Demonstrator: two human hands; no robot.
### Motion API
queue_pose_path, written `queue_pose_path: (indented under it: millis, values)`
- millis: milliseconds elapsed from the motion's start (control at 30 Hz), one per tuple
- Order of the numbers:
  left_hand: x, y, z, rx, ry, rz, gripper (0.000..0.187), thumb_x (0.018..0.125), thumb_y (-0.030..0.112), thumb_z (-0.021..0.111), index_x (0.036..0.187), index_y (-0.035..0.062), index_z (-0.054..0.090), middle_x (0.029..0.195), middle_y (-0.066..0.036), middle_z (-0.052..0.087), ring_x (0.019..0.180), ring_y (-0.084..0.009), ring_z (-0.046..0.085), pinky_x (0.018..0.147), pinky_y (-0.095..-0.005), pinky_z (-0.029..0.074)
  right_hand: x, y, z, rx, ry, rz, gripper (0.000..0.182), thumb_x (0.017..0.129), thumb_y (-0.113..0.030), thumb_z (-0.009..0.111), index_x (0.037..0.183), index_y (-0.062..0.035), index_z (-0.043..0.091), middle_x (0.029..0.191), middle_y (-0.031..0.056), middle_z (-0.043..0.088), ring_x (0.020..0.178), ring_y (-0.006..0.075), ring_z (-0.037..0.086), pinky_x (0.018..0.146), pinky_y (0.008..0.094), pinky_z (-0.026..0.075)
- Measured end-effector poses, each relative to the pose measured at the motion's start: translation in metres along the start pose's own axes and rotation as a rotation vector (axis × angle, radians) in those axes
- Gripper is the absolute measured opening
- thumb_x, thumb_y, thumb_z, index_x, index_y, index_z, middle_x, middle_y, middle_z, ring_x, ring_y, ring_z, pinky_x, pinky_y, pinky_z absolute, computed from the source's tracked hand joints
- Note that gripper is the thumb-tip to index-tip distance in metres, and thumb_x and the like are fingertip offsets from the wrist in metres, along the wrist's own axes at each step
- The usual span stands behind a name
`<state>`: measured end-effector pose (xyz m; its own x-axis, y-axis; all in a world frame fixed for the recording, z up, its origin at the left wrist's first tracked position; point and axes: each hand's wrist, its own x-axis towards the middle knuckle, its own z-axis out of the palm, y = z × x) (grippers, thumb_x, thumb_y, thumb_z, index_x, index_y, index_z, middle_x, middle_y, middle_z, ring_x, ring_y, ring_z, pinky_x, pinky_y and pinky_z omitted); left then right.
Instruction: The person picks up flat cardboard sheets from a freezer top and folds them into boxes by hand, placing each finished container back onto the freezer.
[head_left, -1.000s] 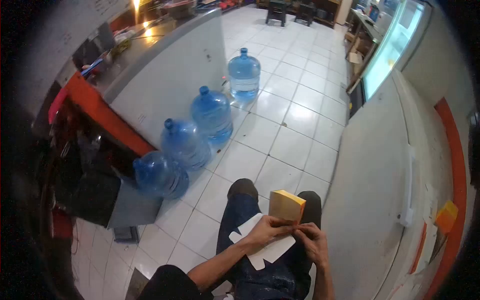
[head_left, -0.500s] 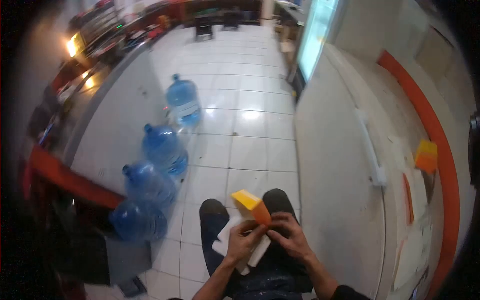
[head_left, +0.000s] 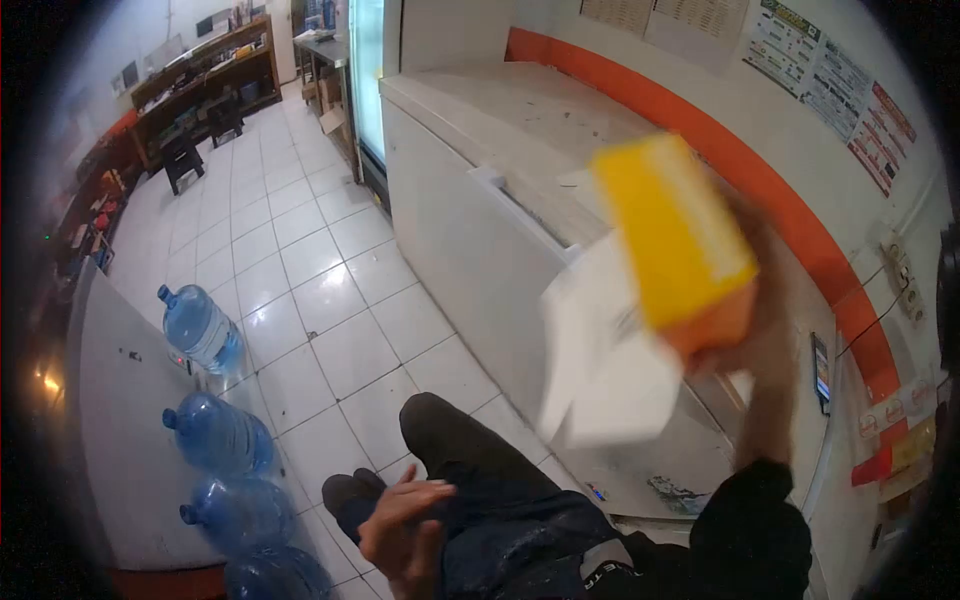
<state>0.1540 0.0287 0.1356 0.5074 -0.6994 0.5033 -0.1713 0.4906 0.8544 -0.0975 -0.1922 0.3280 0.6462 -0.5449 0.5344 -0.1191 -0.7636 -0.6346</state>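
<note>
A yellow and orange box (head_left: 675, 235), blurred by motion, is held up at the right over the white chest freezer (head_left: 470, 210). My right hand (head_left: 725, 345) grips it near its orange lower end; the fingers are mostly hidden. White paper or card (head_left: 610, 360) hangs beside the box on its left, also smeared. Over my lap, my left hand (head_left: 405, 525) is raised with its fingers apart and nothing in it.
Several blue water bottles (head_left: 205, 330) stand along the left beside a grey panel (head_left: 130, 410). A phone (head_left: 821, 370) lies at the right on the freezer side. Dark stools (head_left: 182, 160) and a wooden shelf (head_left: 215, 80) are at the back left.
The view has turned right. My right hand has lifted the orange and yellow box and white paper up and right, away from my lap. My left hand has let go and opened.
</note>
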Motion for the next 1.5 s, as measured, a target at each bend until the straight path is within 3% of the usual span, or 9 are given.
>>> queue_pose_path:
  millis: [33, 100, 300, 567, 800, 867, 967, 1267, 1500]
  values:
    - [-0.002, -0.004, -0.004, -0.008, -0.001, 0.001, 0.017, 0.089, 0.01, 0.068, 0.104, 0.0009, 0.067, 0.095, -0.017, 0.074, 0.096, -0.0288, 0.071, 0.106, -0.0513, 0.044, 0.018, -0.01, -0.025, -0.264, 0.091, -0.13, 0.105, 0.06, -0.017, 0.095, 0.147, -0.0063, 0.038, 0.144, 0.0135, 0.049, 0.135, 0.0287, 0.046, 0.115, 0.0453, 0.035]
    - [-0.011, -0.015, -0.012, 0.08, 0.191, -0.232, 0.017, 0.092, 0.011, 0.066, 0.106, 0.0004, 0.067, 0.093, -0.016, 0.073, 0.093, -0.0246, 0.071, 0.1, -0.047, 0.049, 0.052, -0.032, -0.054, -0.401, 0.205, 0.1, 0.098, 0.059, -0.024, 0.093, 0.143, -0.0084, 0.044, 0.137, 0.011, 0.054, 0.126, 0.0256, 0.053, 0.111, 0.0401, 0.041]
    - [-0.021, -0.037, -0.013, 0.143, 0.335, -0.443, 0.016, 0.096, 0.009, 0.062, 0.108, 0.0004, 0.065, 0.09, -0.014, 0.072, 0.087, -0.021, 0.07, 0.082, -0.0387, 0.055, 0.134, 0.106, -0.17, -1.183, -0.219, 0.079, 0.079, 0.069, -0.015, 0.087, 0.139, -0.0106, 0.048, 0.135, 0.0119, 0.047, 0.126, 0.0321, 0.048, 0.115, 0.0384, 0.036]
    - [-0.035, -0.061, -0.02, 0.164, 0.288, -0.518, 0.021, 0.096, 0.01, 0.062, 0.113, -0.0018, 0.064, 0.091, -0.018, 0.072, 0.089, -0.0245, 0.07, 0.087, -0.0378, 0.056, 0.15, 0.251, -0.196, -0.981, -0.632, 0.7, 0.101, 0.067, -0.02, 0.088, 0.153, -0.0214, 0.037, 0.154, 0.0131, 0.035, 0.141, 0.0323, 0.036, 0.118, 0.0411, 0.033]
    - [-0.023, -0.061, -0.014, 0.199, 0.283, -0.577, 0.022, 0.098, 0.012, 0.06, 0.115, -0.0011, 0.063, 0.093, -0.016, 0.071, 0.09, -0.0216, 0.069, 0.082, -0.0367, 0.057, 0.12, 0.199, -0.155, -1.049, -0.463, 0.744, 0.084, 0.079, -0.035, 0.081, 0.151, -0.021, 0.041, 0.157, 0.0126, 0.032, 0.14, 0.0308, 0.039, 0.115, 0.0403, 0.037]
    - [-0.022, -0.066, -0.013, 0.189, 0.279, -0.549, 0.021, 0.098, 0.012, 0.06, 0.115, -0.0011, 0.063, 0.092, -0.014, 0.071, 0.088, -0.0211, 0.069, 0.081, -0.0358, 0.056, 0.108, 0.178, -0.141, -0.846, -0.233, 0.521, 0.069, 0.084, -0.046, 0.074, 0.141, -0.0131, 0.053, 0.145, 0.0134, 0.048, 0.131, 0.0302, 0.049, 0.109, 0.0401, 0.043]
    - [-0.014, -0.06, -0.007, 0.126, 0.318, -0.578, 0.021, 0.097, 0.011, 0.061, 0.113, -0.0016, 0.063, 0.091, -0.013, 0.071, 0.087, -0.0206, 0.068, 0.082, -0.0354, 0.055, 0.079, 0.14, -0.101, -0.723, -0.602, 0.809, 0.061, 0.086, -0.05, 0.071, 0.128, -0.0062, 0.063, 0.125, 0.0122, 0.063, 0.115, 0.0273, 0.059, 0.101, 0.0379, 0.046]
    - [-0.029, -0.063, -0.025, 0.067, 0.3, -0.533, 0.018, 0.096, 0.011, 0.062, 0.109, -0.0021, 0.065, 0.091, -0.012, 0.071, 0.087, -0.0203, 0.068, 0.081, -0.0346, 0.054, 0.027, 0.175, -0.112, -0.343, -0.42, 0.852, 0.063, 0.083, -0.05, 0.076, 0.123, -0.0018, 0.067, 0.113, 0.0124, 0.069, 0.099, 0.0211, 0.066, 0.086, 0.0312, 0.055]
    - [-0.053, -0.074, -0.039, 0.005, 0.363, -0.554, 0.018, 0.096, 0.012, 0.063, 0.109, -0.0015, 0.065, 0.091, -0.012, 0.071, 0.085, -0.0211, 0.069, 0.08, -0.0351, 0.055, 0.024, 0.165, -0.109, -0.304, -0.389, 0.94, 0.053, 0.087, -0.041, 0.075, 0.12, 0.0, 0.069, 0.114, 0.0144, 0.069, 0.101, 0.0196, 0.066, 0.092, 0.0309, 0.054]
